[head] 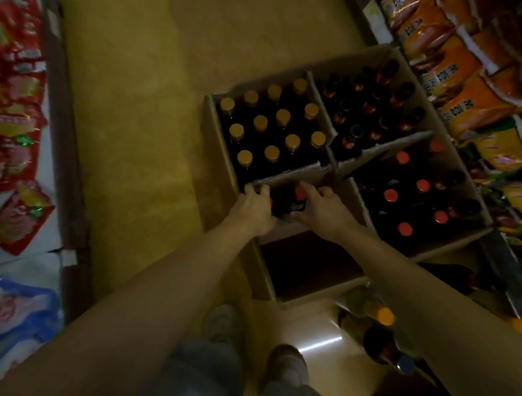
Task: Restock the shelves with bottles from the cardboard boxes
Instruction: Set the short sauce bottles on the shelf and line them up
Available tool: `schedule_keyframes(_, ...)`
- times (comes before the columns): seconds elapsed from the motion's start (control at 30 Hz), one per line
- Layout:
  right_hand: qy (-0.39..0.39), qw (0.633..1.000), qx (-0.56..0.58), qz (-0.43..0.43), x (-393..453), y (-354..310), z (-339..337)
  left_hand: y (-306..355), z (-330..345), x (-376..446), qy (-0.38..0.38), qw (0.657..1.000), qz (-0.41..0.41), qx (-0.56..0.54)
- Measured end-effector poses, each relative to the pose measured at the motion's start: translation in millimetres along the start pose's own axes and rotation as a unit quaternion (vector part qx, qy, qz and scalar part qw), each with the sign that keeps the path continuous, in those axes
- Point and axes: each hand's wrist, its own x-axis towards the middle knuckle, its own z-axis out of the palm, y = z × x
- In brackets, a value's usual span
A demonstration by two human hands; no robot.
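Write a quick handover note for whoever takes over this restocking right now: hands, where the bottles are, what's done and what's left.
Left hand and right hand: both down in the nearest box, closing around a red-capped bottle; exact grip is hard to see.
That box looks mostly emptied, with few bottles left.
Gold-capped box looks full.
Two boxes on the right, dark-capped and red-capped, still hold many bottles.
Left to do: lift this bottle out, shelve it, then work through the other three boxes.

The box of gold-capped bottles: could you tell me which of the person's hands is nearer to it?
Left. The left hand touches the flap bordering the box of gold-capped bottles; the right hand sits further right, beside a red-capped bottle.
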Motion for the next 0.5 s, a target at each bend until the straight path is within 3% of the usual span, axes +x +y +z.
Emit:
schedule_keyframes(0.2, -0.015, 0.998, -0.056, -0.013, 59.2, 7.9, 20.0, -2.2, 24.5, 52.3, -0.015, 0.997, 0.039, 0.072)
schedule_keyframes(0.37, 0.068, 0.993, -0.088, -0.035, 77.5, 18.7, 33.2, -1.5, 38.7, 68.8, 0.055, 0.982, 0.037, 0.179)
schedule_keyframes(0.5, 0.093, 0.989, -0.102, -0.053, 70.5, 27.7, 39.1, -1.6, 38.7, 64.6, 0.068, 0.983, 0.057, 0.159)
